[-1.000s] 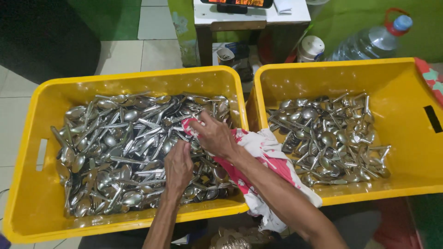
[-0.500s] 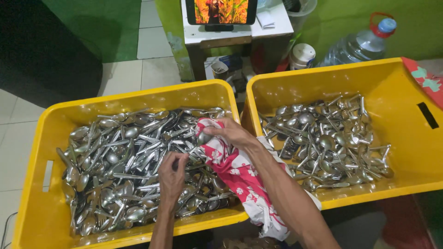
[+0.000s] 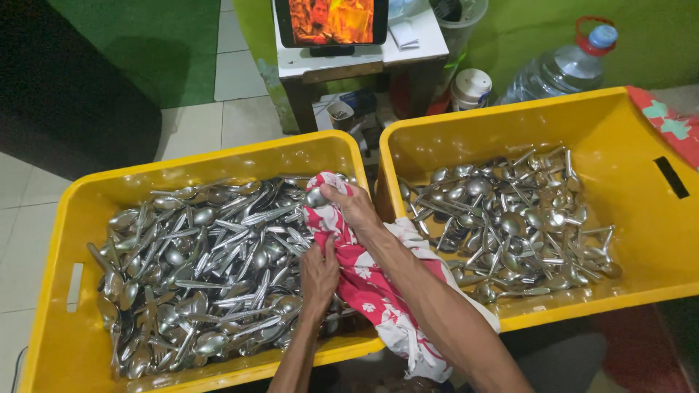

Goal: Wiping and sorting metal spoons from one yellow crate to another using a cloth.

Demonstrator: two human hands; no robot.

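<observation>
Fingers [image 3: 331, 195] of the right hand [image 3: 354, 207] are closed around a spoon [image 3: 314, 197] wrapped in the red-and-white floral cloth [image 3: 364, 280], at the right end of the left yellow crate [image 3: 51, 291]. Left hand [image 3: 318, 273] is clamped on the cloth lower down, fingers curled into the fabric. Change from half a second ago: both hands sit a bit nearer the crate's right wall, cloth bunched tighter around the spoon, so the wiping is mid-stroke. Left crate is heaped with spoons [image 3: 196, 269]; right yellow crate [image 3: 641, 211] holds a thinner layer of spoons [image 3: 510, 218]. Behind: small table [image 3: 349, 62] with a lit tablet [image 3: 331, 22], water jug [image 3: 561, 69], white jar [image 3: 471, 89].
</observation>
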